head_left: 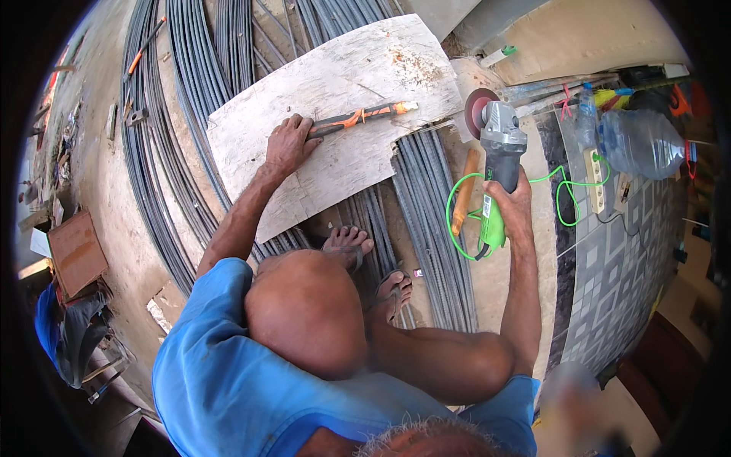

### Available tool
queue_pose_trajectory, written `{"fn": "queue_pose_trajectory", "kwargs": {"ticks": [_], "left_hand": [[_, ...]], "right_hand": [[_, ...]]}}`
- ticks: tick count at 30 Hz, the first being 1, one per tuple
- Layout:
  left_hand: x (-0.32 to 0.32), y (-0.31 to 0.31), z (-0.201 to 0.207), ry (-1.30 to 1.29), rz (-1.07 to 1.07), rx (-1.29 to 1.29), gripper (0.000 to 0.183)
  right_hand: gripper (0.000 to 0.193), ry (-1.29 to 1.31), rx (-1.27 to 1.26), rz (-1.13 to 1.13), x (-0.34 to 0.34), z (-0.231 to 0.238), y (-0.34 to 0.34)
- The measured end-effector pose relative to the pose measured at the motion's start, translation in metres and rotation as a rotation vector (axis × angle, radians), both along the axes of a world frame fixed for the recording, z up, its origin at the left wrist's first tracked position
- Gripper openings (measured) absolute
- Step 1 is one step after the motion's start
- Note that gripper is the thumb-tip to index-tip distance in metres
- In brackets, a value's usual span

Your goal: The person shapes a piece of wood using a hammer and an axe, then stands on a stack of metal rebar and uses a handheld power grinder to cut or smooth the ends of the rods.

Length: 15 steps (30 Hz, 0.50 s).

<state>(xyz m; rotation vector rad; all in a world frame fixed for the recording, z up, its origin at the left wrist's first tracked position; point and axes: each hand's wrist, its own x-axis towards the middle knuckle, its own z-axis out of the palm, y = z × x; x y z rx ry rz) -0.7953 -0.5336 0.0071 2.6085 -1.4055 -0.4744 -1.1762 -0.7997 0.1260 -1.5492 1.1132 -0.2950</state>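
Grinder (496, 164), grey and green with a reddish disc, sits gripped in the right hand (512, 204), held above the steel rods (434, 228), its green cord (457, 221) looping below. Left hand (289, 145) presses flat on the dark handle end of an orange-and-black tool (362, 116) lying on a pale board (335, 76) across the rods. Bare feet (369, 263) rest on the rods.

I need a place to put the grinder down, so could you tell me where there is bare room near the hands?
The board is bare above the tool under the left hand, and near its lower corner. Sandy floor lies bare below the grinder in the right hand. The steel rods and tiled corner by the bottle are crowded.
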Motion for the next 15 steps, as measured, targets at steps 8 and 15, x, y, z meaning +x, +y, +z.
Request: {"fn": "queue_pose_trajectory", "kwargs": {"ticks": [8, 15], "left_hand": [[-0.036, -0.048, 0.014, 0.220, -0.004, 0.060, 0.056], [-0.056, -0.052, 0.017, 0.275, -0.016, 0.021, 0.053]], "right_hand": [[0.062, 0.148, -0.100, 0.134, 0.035, -0.004, 0.001], [0.063, 0.187, -0.078, 0.247, 0.052, -0.017, -0.005]]}}
